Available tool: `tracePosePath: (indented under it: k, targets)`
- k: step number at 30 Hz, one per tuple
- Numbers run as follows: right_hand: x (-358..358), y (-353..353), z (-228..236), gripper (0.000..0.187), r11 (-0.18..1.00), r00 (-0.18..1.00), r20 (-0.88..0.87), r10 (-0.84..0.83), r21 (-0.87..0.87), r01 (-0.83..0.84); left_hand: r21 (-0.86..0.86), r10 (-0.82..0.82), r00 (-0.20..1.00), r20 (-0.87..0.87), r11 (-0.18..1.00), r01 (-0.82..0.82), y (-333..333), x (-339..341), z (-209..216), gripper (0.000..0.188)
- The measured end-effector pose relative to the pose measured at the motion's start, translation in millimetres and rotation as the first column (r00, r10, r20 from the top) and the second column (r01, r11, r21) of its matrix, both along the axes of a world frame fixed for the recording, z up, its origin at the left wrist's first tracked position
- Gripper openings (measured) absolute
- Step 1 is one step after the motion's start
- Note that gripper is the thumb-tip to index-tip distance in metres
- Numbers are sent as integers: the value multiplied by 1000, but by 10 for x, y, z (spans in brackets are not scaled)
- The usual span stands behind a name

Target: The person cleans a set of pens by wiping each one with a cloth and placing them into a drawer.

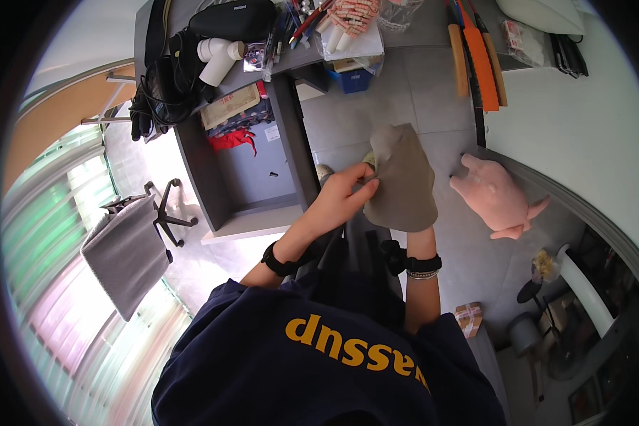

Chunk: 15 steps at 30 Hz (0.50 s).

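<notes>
A soft grey-brown cloth piece (403, 181), rounded at its near edge and shaped somewhat like a cap, is in front of me. My left hand (346, 199) is closed, thumb and fingers pinching its left edge. On the other side, my right hand (421, 241) goes in under or inside the cloth; only the wrist shows, and the fingers are hidden. The cloth drapes over that hand and bulges at the far end. Black bands circle both wrists.
An open drawer (255, 167) at left holds a red cloth (233, 140) and papers. A pink plush pig (495, 195) lies on the floor at right. The cluttered desk (419, 35) runs along the far side, with paddles (472, 57) there. A grey chair (128, 248) stands at left.
</notes>
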State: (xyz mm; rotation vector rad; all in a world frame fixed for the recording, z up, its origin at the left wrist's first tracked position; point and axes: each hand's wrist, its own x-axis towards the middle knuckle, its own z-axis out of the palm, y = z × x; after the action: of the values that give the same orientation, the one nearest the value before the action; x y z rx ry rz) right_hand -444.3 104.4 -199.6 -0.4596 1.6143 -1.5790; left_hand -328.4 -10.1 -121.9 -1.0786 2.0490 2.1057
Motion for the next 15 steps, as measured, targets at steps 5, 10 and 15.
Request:
tracePosePath:
  k: [5,10,15]
  targets:
    - [191,62,-308,36,973,867,496,-49,-171,152,6,197,977,-86,980,-197,59,221,-75,16]
    - [301,102,-248,44,941,711,702,-31,-219,256,19,186,981,-61,983,-185,108,418,-133,16]
    - [340,136,-152,51,915,573,820,5,-235,329,-182,156,986,54,973,-144,47,796,-258,18]
